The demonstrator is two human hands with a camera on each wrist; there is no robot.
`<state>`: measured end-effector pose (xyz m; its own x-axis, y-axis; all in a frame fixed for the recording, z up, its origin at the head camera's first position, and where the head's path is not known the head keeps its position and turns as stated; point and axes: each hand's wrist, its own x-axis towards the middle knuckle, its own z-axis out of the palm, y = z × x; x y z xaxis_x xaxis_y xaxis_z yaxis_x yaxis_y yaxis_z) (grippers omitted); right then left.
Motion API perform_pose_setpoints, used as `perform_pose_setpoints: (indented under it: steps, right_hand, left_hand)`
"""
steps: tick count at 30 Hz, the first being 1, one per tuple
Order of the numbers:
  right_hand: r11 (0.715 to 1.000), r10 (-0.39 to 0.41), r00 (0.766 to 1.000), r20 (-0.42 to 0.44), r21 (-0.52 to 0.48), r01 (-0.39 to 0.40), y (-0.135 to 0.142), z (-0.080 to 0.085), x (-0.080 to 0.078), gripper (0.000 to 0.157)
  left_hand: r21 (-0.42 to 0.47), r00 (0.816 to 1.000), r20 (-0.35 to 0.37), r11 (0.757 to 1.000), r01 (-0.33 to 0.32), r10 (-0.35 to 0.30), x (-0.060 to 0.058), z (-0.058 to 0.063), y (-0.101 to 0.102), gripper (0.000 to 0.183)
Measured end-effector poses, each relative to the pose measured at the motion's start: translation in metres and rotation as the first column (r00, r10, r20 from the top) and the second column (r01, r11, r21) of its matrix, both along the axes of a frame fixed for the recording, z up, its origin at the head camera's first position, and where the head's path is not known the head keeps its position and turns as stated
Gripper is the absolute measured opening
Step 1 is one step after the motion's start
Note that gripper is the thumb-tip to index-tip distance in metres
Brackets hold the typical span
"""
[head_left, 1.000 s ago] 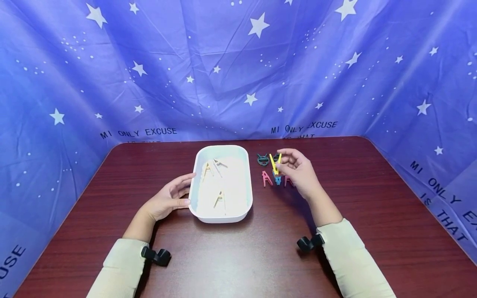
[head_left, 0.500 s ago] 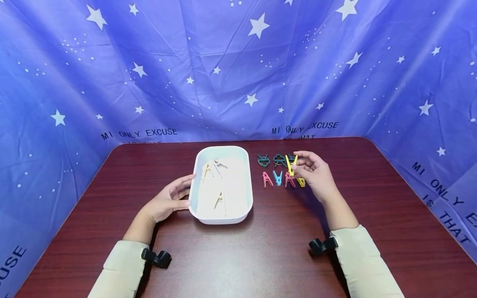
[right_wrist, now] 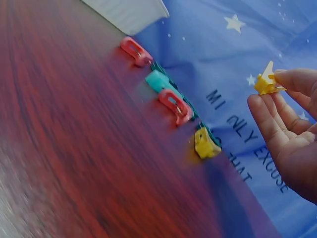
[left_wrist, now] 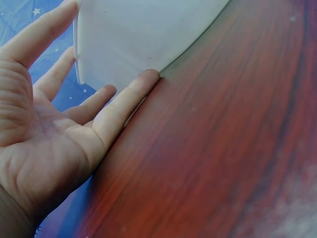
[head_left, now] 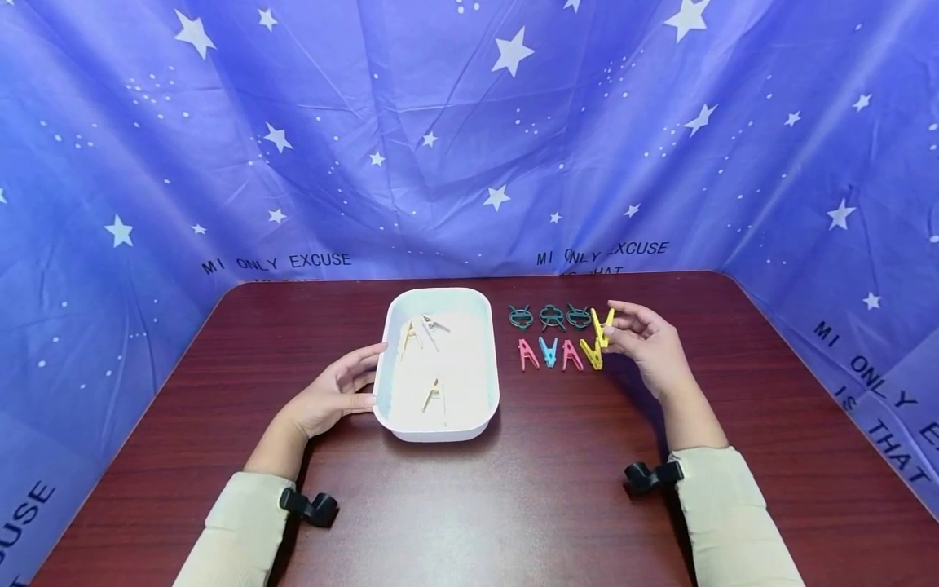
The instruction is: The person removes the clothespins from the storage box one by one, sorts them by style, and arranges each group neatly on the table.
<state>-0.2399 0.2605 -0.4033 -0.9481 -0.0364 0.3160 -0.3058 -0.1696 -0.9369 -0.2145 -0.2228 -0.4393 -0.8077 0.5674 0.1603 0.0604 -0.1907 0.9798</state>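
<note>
My right hand (head_left: pixel 649 342) pinches a yellow clothespin (head_left: pixel 601 327) by thumb and fingers, held up over the table with its two legs pointing away. In the right wrist view the same clothespin (right_wrist: pixel 268 82) shows at the fingertips. Below it lies a front row of clothespins: a pink one (head_left: pixel 527 354), a blue one (head_left: pixel 548 351), another pink one (head_left: pixel 572 355) and a yellow one (head_left: pixel 591 355). My left hand (head_left: pixel 328 393) rests at the left side of a white tray (head_left: pixel 436 435), its extended fingers (left_wrist: pixel 131 101) against the wall.
Behind the front row lie three dark green clips (head_left: pixel 521 317). Several pale clothespins (head_left: pixel 434 392) are inside the tray. A starry blue curtain (head_left: pixel 455 163) hangs behind the dark red wooden table (head_left: pixel 455 522).
My right hand has moved to the right with the yellow clothespin, uncovering the green clips and the row of coloured clothespins beneath. The left hand and tray stay in place.
</note>
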Motion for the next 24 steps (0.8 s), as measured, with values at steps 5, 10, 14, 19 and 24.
perform_pose_setpoints:
  steps: [5, 10, 14, 19, 24]
  right_hand:
    - [0.999, -0.039, 0.999, 0.022, 0.006, 0.039, 0.009, -0.006, 0.0, 0.036]
    - [0.996, -0.08, 0.995, 0.064, 0.035, 0.078, 0.017, -0.011, 0.0, 0.034]
    - [0.991, -0.105, 0.989, 0.105, 0.098, 0.095, 0.022, -0.015, -0.001, 0.033]
    - [0.969, -0.157, 0.974, 0.165, 0.214, 0.12, 0.027, -0.02, -0.001, 0.029]
    - [0.932, -0.193, 0.963, 0.19, 0.341, 0.119, 0.031, -0.023, -0.003, 0.045]
  left_hand:
    - [-0.008, 1.0, 0.003, 1.0, -0.005, 0.005, 0.001, 0.002, 0.0, 0.079]
    - [-0.012, 1.0, 0.005, 1.0, -0.004, 0.004, 0.001, 0.002, -0.001, 0.079]
    - [-0.01, 1.0, 0.0, 1.0, -0.003, 0.003, 0.001, 0.001, -0.001, 0.079]
    - [-0.006, 1.0, 0.002, 1.0, 0.004, -0.004, 0.0, 0.001, 0.0, 0.079]
    - [-0.011, 1.0, -0.004, 1.0, -0.001, 0.001, 0.0, 0.002, 0.0, 0.079]
